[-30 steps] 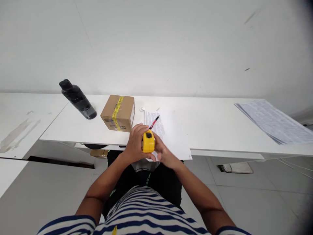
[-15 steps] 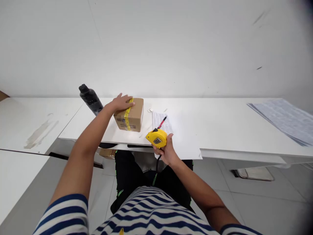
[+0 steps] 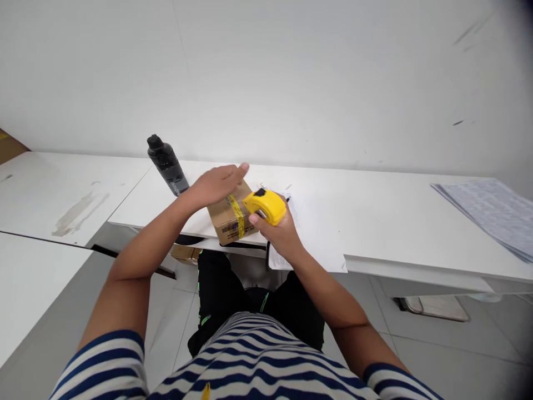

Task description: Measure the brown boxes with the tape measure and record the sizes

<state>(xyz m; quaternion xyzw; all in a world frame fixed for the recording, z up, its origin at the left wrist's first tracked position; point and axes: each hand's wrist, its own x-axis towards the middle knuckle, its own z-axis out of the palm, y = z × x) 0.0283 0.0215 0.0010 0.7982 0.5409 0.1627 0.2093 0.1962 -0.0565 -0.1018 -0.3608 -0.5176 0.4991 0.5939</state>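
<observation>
A small cardboard box [image 3: 225,219] with a band of yellow tape stands at the desk's front edge, turned at an angle. Over its top I have my left hand [image 3: 219,183], fingers stretched to the right with nothing gripped; whether it touches the box I cannot tell. My right hand [image 3: 285,236] is wrapped round a yellow tape measure [image 3: 270,206], raised just right of the box. Beneath that hand lie white paper sheets [image 3: 310,247], and a pen's dark tip [image 3: 287,199] peeks out behind it.
A black bottle [image 3: 169,165] stands left of the box. More printed sheets [image 3: 487,211] lie at the right end of the white desk [image 3: 383,216], which runs along a wall. Another cardboard box [image 3: 185,254] is visible below the desk.
The box has come nearer to the front edge and turned. My left hand has shifted right over it. My right hand has raised the tape measure, tilting it, up beside the box.
</observation>
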